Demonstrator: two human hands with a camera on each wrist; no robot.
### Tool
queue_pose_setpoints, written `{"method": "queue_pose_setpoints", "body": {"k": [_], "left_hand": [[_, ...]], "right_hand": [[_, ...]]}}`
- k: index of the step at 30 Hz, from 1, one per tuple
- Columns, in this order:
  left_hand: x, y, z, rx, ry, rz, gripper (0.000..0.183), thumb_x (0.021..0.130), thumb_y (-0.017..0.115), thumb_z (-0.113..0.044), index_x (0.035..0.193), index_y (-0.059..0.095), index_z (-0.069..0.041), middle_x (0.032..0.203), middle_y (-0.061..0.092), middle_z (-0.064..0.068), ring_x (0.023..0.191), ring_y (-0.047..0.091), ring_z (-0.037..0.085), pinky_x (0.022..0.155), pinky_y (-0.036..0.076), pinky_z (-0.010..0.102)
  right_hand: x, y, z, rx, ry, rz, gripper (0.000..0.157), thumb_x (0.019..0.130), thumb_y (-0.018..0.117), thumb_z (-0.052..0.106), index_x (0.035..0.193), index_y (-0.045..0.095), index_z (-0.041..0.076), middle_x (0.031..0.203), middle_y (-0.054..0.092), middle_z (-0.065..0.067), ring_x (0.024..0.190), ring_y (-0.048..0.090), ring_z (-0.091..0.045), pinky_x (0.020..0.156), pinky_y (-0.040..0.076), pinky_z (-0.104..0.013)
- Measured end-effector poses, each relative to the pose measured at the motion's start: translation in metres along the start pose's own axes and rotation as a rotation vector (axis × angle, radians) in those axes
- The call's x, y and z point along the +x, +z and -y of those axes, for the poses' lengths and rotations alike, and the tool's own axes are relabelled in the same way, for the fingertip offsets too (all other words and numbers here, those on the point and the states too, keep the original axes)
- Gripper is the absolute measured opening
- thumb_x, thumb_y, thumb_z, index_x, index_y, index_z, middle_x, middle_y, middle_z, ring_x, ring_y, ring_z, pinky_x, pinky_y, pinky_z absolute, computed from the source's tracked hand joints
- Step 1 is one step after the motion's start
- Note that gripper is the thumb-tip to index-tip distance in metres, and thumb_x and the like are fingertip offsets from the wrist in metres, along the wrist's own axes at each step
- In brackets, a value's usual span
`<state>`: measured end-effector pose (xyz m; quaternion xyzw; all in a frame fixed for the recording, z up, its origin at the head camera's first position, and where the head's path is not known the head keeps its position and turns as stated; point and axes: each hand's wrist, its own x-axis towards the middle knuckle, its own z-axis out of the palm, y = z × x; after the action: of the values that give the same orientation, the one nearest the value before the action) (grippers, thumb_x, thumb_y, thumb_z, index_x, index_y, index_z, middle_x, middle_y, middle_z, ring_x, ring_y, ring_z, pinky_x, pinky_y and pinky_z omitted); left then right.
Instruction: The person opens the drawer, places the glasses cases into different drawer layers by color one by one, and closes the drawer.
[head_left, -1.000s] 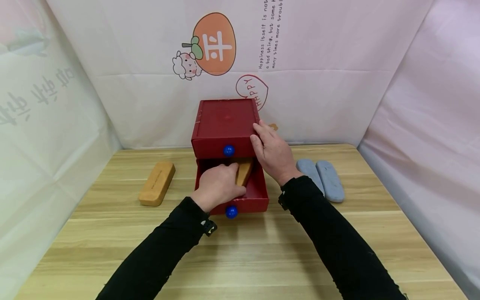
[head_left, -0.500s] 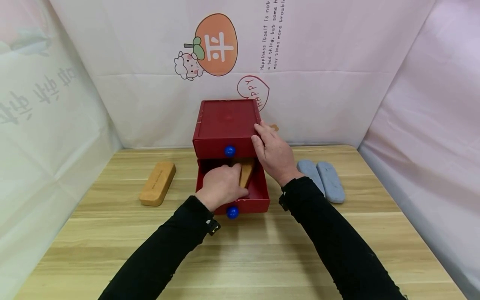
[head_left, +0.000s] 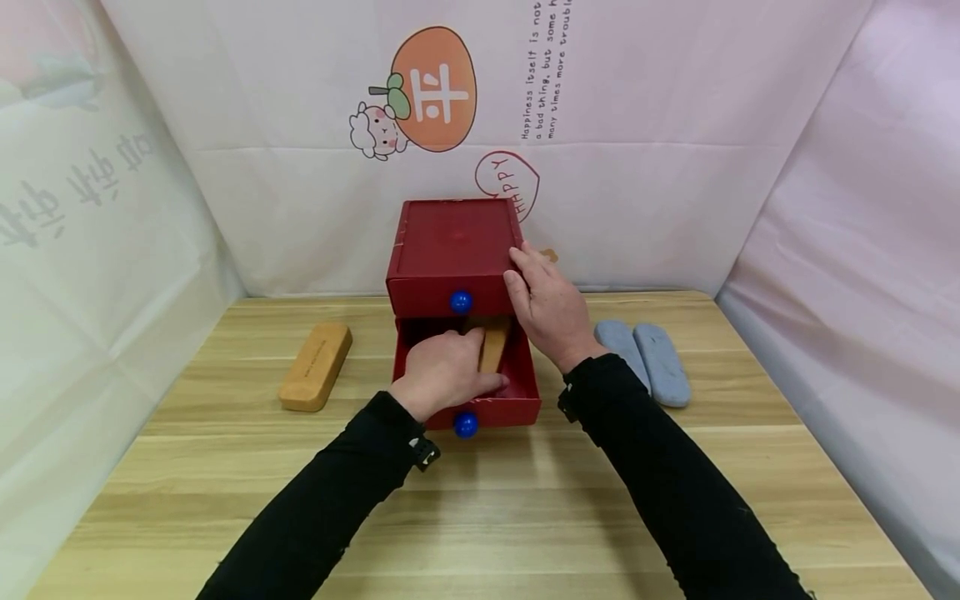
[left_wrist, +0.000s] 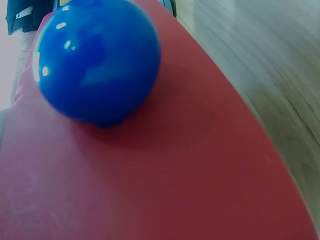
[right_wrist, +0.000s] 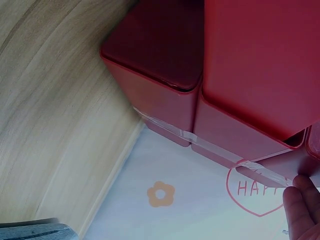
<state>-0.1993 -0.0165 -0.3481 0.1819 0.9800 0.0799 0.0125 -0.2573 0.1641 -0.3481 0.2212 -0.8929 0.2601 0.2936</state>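
Observation:
A small red two-drawer cabinet (head_left: 457,237) stands at the back of the table, with its lower drawer (head_left: 517,408) pulled out. In that drawer lies a tan oblong block (head_left: 494,346). My left hand (head_left: 442,371) reaches in beside it, thumb stretched toward the drawer's right side. Its other fingers are mostly hidden, so whether they grip anything does not show. My right hand (head_left: 553,308) rests with extended fingers on the cabinet's upper right edge; its fingertips (right_wrist: 300,202) also show in the right wrist view. A blue knob (left_wrist: 97,60) fills much of the left wrist view.
Another tan block (head_left: 316,367) with small print lies left of the cabinet. Two blue-grey oblong pieces with rounded ends lie side by side on the right, the outer one (head_left: 662,364) more fully visible. A printed cloth (head_left: 300,217) hangs behind the table (head_left: 480,517).
My left hand has shifted slightly right within the drawer, and its thumb now stretches farther right. The right hand stays on the cabinet.

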Motion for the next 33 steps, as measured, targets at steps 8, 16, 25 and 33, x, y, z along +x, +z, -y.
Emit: {"method": "queue_pose_setpoints", "body": {"k": [8, 16, 25, 33], "left_hand": [[0.0000, 0.0008, 0.0038, -0.060, 0.067, -0.027, 0.068, 0.086, 0.059, -0.061, 0.132, 0.054, -0.011, 0.100, 0.067, 0.004, 0.088, 0.061, 0.017, 0.077, 0.054, 0.034], [0.0018, 0.0036, 0.0049, -0.127, 0.123, -0.048, 0.060, 0.088, 0.061, -0.052, 0.130, 0.057, -0.009, 0.102, 0.068, 0.003, 0.091, 0.059, 0.016, 0.082, 0.053, 0.033], [0.0019, 0.0023, 0.0055, -0.198, 0.162, -0.044, 0.057, 0.088, 0.065, -0.045, 0.131, 0.057, -0.009, 0.103, 0.066, 0.002, 0.092, 0.057, 0.016, 0.085, 0.051, 0.032], [0.0029, 0.0022, 0.0063, -0.258, 0.173, -0.022, 0.054, 0.088, 0.067, -0.043, 0.128, 0.059, -0.008, 0.091, 0.063, -0.002, 0.085, 0.055, 0.014, 0.077, 0.050, 0.029]], "right_hand": [[0.0006, -0.0017, 0.0018, 0.012, 0.009, 0.009, 0.060, 0.102, 0.032, 0.050, 0.149, 0.044, 0.014, 0.154, 0.040, -0.007, 0.138, 0.038, -0.017, 0.108, 0.040, -0.042], [0.0002, -0.0018, 0.0015, 0.013, 0.006, 0.010, 0.060, 0.102, 0.032, 0.049, 0.149, 0.043, 0.014, 0.155, 0.040, -0.007, 0.139, 0.037, -0.016, 0.108, 0.040, -0.042], [0.0000, -0.0020, 0.0019, 0.015, 0.020, 0.028, 0.060, 0.102, 0.032, 0.050, 0.150, 0.042, 0.014, 0.156, 0.039, -0.006, 0.139, 0.036, -0.016, 0.109, 0.039, -0.042], [0.0003, -0.0015, 0.0020, 0.008, 0.027, 0.032, 0.060, 0.102, 0.031, 0.050, 0.150, 0.042, 0.015, 0.156, 0.038, -0.005, 0.139, 0.037, -0.016, 0.108, 0.040, -0.043]]}}
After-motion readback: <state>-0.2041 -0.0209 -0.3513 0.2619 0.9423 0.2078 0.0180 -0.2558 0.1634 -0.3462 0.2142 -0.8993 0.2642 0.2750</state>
